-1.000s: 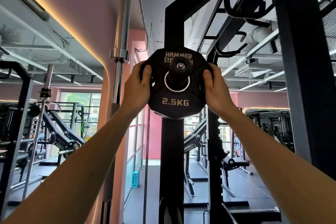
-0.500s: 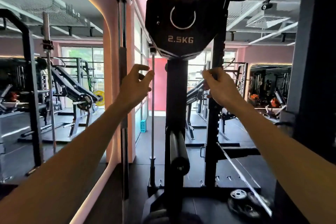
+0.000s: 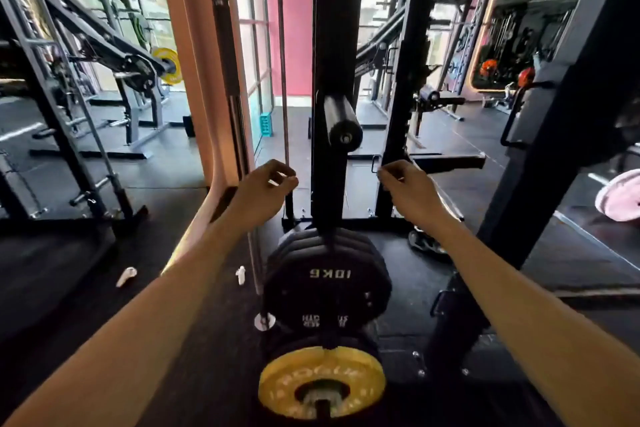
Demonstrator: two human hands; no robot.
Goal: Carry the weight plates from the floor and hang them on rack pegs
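Both hands are out in front of the rack post [image 3: 334, 45] and hold nothing. The left hand [image 3: 261, 192] and the right hand [image 3: 410, 192] hang with fingers loosely curled, one to each side of the post, apart from it and from each other.

Between and just above them an empty peg [image 3: 343, 125] sticks out of the post toward the person, free to take a plate. Lower on the same post a stack of black plates [image 3: 327, 274] is hung, the front one marked 10KG, and below it sits a yellow plate [image 3: 322, 381]; these look already stowed, heavy ones kept low.

The plates that seem left to carry lie on the floor [image 3: 433, 291] by the rack's foot: a small grey pile [image 3: 424, 241] half hidden behind the right forearm. A pale pink plate [image 3: 620, 196] shows at the right edge; what it rests on I cannot tell. With both hands low and free, the person looks ready to stoop for the next one.
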